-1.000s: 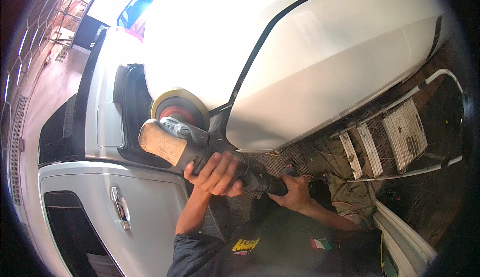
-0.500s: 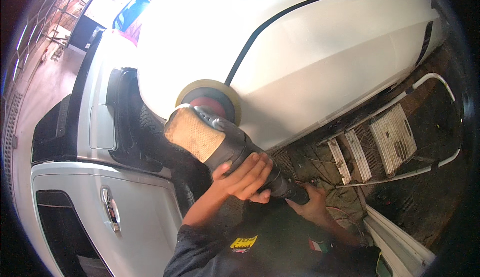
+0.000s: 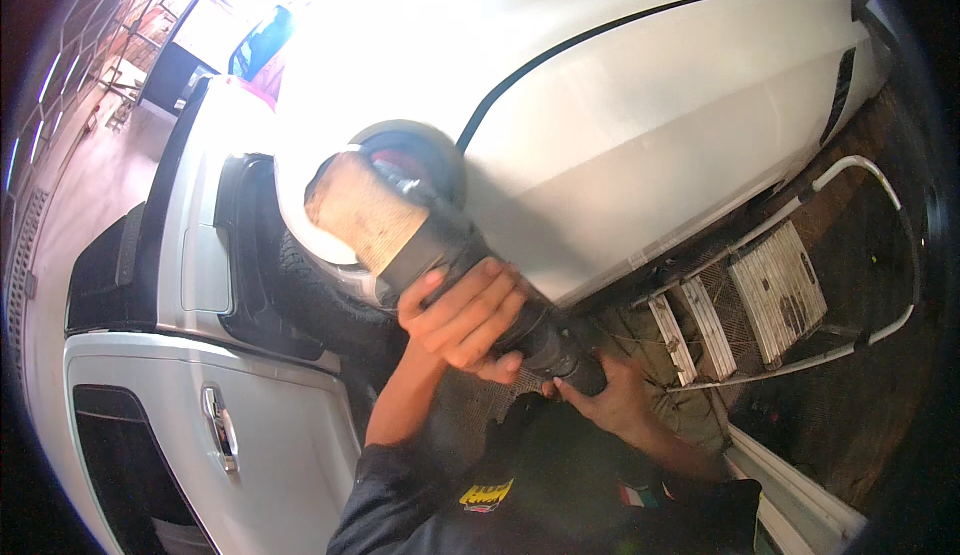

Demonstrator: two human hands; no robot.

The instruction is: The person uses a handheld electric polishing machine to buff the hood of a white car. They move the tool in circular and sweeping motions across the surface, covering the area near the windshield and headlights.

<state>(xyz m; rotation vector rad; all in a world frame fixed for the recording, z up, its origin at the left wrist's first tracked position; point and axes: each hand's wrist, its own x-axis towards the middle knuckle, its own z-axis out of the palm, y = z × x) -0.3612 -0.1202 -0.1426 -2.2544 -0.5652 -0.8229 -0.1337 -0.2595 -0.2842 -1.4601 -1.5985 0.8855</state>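
Both of my hands hold a car polisher (image 3: 440, 245) with a dark body and a tan, mesh-like covering at its head. My left hand (image 3: 462, 317) wraps round the body just behind that covering. Farther back, my right hand (image 3: 615, 390) grips the rear end of the handle. The round polishing pad (image 3: 445, 160), partly hidden by the polisher's head and blurred, lies against or very close to the white car panel (image 3: 620, 145), beside a dark curved seam. Whether the pad touches cannot be made out.
A white car door (image 3: 270, 435) with a chrome handle is at the left, below a dark wheel arch (image 3: 250, 245) and tire. To the right lies a step ladder (image 3: 775, 290) with pale treads. A dark mat and a pale ridged strip (image 3: 800, 500) are at lower right.
The polisher and both hands have shifted up and a little left over the panel. The pad now looks more blurred. My grip is the same.
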